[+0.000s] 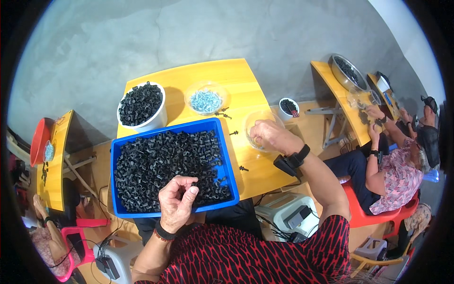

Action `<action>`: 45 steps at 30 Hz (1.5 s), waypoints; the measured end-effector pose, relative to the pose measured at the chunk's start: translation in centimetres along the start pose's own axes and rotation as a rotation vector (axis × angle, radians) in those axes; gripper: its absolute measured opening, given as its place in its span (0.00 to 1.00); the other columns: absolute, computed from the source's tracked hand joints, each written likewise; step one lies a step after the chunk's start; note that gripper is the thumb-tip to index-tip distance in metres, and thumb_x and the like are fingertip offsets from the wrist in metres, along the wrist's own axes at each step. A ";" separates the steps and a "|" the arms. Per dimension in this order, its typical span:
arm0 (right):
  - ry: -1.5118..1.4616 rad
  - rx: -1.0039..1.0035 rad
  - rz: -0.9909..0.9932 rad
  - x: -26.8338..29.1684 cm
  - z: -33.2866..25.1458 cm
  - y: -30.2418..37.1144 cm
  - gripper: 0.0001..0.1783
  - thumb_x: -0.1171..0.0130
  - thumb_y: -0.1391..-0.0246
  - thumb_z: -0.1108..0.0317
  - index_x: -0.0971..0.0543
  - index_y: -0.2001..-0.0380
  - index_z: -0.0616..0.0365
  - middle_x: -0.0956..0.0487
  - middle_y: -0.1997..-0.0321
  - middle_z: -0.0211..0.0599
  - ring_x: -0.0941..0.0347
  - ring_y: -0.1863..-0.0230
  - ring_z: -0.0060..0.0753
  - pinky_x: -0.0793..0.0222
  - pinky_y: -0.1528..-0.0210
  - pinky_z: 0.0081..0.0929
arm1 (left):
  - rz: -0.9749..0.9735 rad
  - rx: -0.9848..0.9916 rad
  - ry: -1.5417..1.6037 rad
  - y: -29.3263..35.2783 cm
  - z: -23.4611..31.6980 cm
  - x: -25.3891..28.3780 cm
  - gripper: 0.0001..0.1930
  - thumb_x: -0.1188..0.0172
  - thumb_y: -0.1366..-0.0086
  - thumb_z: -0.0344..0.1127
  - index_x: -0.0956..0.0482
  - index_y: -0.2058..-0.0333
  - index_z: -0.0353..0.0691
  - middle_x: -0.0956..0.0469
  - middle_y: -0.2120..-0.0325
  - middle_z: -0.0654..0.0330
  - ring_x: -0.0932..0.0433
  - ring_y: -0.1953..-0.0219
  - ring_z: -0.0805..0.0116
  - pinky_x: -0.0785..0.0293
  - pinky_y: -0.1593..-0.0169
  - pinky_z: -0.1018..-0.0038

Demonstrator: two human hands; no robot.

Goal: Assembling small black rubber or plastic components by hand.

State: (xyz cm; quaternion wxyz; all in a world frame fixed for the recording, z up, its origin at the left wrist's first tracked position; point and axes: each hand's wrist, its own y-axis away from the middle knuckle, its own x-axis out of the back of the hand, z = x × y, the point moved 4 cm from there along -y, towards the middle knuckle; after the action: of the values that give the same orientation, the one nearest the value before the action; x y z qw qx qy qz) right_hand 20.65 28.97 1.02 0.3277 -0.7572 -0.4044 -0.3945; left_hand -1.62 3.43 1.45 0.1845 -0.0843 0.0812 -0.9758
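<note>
My left hand is closed over the near edge of a blue tray, pinching a small black plastic clip between thumb and forefinger. Many loose black clips fill the tray. To the right, my right hand reaches into a clear plastic bowl, its fingers drawn together. Whatever they hold, if anything, is hidden. Between tray and bowl, several black clips with screws in them lie on the yellow table. A second clear bowl holds silvery-blue screws.
A white bucket heaped with black parts stands behind the tray. Beyond the table's right edge is a smaller white bucket. A white stool carries dark boxes and cables. People work at tables to the left and right.
</note>
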 end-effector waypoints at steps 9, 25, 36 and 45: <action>0.206 -0.081 -0.128 -0.8 0.5 -0.5 0.05 0.48 0.46 0.73 0.24 0.66 0.60 0.23 0.63 0.49 0.26 0.55 0.54 0.31 0.54 0.45 | -0.016 -0.002 0.000 -0.1 0.0 0.0 0.10 0.37 0.35 0.31 0.20 0.58 0.32 0.24 0.70 0.67 0.28 0.71 0.81 0.31 0.65 0.83; -0.692 -0.255 0.150 1.5 -6.4 -0.4 0.07 0.42 0.42 0.77 0.23 0.60 0.63 0.21 0.68 0.32 0.24 0.69 0.21 0.26 0.67 0.21 | -0.038 0.008 0.087 -0.1 -0.8 0.2 0.12 0.38 0.33 0.32 0.21 0.55 0.31 0.24 0.68 0.65 0.25 0.68 0.80 0.27 0.63 0.82; -1.221 -0.158 0.201 -6.0 -13.0 -1.3 0.16 0.43 0.38 0.75 0.24 0.47 0.65 0.18 0.62 0.39 0.20 0.66 0.25 0.21 0.64 0.23 | -0.020 0.052 0.203 -0.1 -0.3 0.2 0.12 0.43 0.30 0.30 0.23 0.50 0.32 0.20 0.64 0.61 0.24 0.66 0.79 0.25 0.62 0.81; -1.358 -0.190 0.200 -7.4 -14.4 -1.4 0.12 0.43 0.36 0.73 0.25 0.52 0.66 0.17 0.58 0.50 0.17 0.62 0.37 0.19 0.61 0.29 | 0.078 0.090 0.352 -0.1 -1.2 0.4 0.09 0.41 0.31 0.28 0.26 0.55 0.32 0.18 0.65 0.58 0.23 0.68 0.78 0.24 0.63 0.80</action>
State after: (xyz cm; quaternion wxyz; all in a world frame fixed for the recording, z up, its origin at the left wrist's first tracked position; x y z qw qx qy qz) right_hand 11.94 15.21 1.67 -0.0307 -0.8955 -0.4122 0.1651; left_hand -2.27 3.50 0.35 0.2086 0.0994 0.0718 -0.9703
